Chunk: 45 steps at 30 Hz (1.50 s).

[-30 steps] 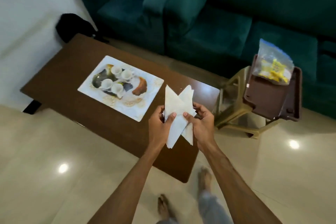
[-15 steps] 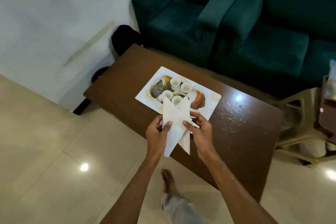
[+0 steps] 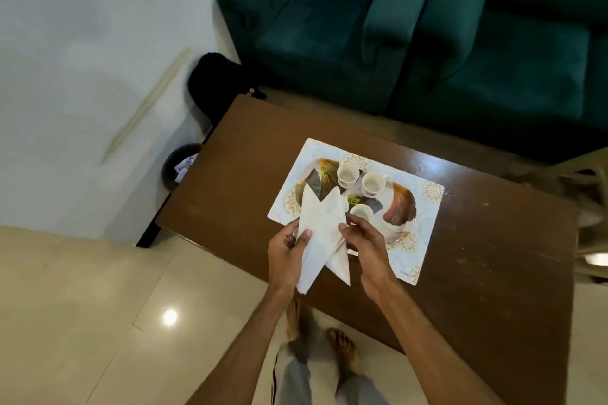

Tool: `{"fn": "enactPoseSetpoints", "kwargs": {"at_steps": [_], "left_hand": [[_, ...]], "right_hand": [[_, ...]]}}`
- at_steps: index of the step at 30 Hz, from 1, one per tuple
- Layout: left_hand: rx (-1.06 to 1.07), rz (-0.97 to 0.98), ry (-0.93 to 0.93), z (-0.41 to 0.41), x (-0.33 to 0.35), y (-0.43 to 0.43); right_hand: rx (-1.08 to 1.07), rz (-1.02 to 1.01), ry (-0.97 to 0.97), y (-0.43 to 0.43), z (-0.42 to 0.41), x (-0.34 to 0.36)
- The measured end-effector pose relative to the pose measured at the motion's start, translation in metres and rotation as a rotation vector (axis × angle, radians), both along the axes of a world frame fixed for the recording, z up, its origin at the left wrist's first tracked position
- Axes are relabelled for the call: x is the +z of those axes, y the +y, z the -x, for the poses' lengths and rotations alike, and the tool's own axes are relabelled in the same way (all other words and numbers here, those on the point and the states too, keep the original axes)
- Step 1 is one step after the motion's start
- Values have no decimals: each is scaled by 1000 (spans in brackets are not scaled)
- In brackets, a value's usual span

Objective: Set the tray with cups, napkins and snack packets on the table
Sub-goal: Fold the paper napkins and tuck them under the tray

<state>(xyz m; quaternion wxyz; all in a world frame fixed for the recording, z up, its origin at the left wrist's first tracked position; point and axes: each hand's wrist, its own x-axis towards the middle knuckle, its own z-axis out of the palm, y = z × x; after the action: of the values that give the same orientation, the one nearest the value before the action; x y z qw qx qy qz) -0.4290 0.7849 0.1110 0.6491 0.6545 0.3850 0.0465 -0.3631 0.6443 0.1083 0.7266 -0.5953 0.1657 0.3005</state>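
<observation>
White folded paper napkins (image 3: pixel 320 233), pinched between thumb and fingers of the left hand (image 3: pixel 285 256) and right hand (image 3: pixel 365 240), now overlap the patterned rectangular tray (image 3: pixel 424 223) and hide one of its small white cups (image 3: pixel 362 212); earlier they sat short of it, above the brown wooden table (image 3: pixel 493 273).

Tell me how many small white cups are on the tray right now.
3 show: one cup at the far side, one just right of it, one nearer, beside the right hand. The napkins may hide another.
</observation>
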Motion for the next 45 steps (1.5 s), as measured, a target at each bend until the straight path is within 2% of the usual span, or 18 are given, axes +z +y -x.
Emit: {"fn": "enactPoseSetpoints", "kwargs": {"at_steps": [10,22,35,41,45], "left_hand": [[-199,206,42,-88,-67,39],[-150,206,109,-99,-129,86],[-322,124,63,-109,-133,8],[-356,93,23,-111,-129,-40],[-352,82,4,-118,-131,-68]], "right_hand": [[-128,73,43,14,-54,-64],[-287,110,58,42,-63,-122],[-469,103,25,-30,-50,-133],[-590,243,-48,-93,-51,-127],[-560,337,-103,-118,-61,-129]]}}
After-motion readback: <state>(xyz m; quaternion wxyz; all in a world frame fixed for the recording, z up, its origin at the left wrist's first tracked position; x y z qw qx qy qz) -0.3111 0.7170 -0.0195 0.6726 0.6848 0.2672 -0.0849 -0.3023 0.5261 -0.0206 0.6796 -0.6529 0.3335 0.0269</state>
